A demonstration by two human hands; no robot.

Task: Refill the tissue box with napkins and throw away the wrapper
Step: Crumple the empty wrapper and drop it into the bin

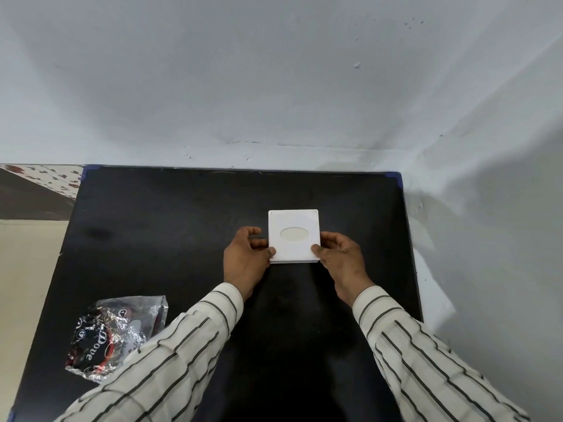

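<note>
Two hands: both on the white tissue box [293,236], far centre of the black tabletop [170,239].
Floor: pale, with a patterned strip, showing past the tabletop's left edge.
Wrapper [114,336]: crumpled clear and foil plastic with dark print, lying near the left edge, well apart from the box; its right side is partly covered by the striped left sleeve [170,360].
Left hand [245,258]: fingers curled, closed on the box's near-left corner, thumb on the top face.
Tissue box: square, flat on the tabletop, oval opening in the top; pale inside, contents cannot be told.
Right hand [341,257]: fingers curled, closed on the box's near-right corner, thumb on the top face.
Wall [274,86]: pale grey, just behind and to the right of the tabletop.
</note>
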